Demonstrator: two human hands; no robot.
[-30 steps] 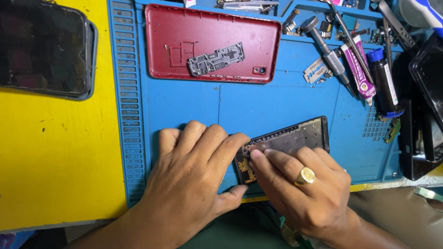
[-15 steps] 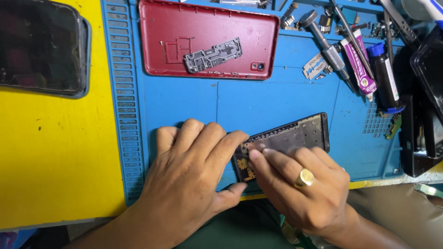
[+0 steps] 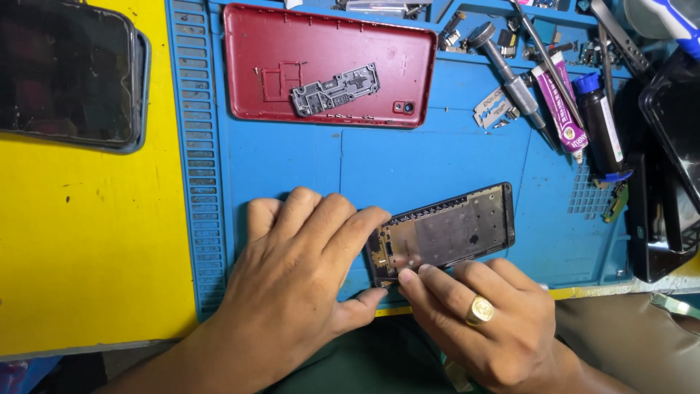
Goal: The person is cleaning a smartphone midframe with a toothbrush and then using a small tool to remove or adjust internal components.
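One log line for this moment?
left hand: steadying black phone frame | right hand: fingertips at frame's near edge | surface: blue work mat

Phone repair workshop: blue repair mat (image 3: 437,157), screwdriver (image 3: 510,76), opened red phone back (image 3: 328,66).

Left hand (image 3: 295,273) pins the opened phone frame (image 3: 445,233) on the blue mat (image 3: 430,157) — right hand (image 3: 485,325) fingertips touch its lower edge.
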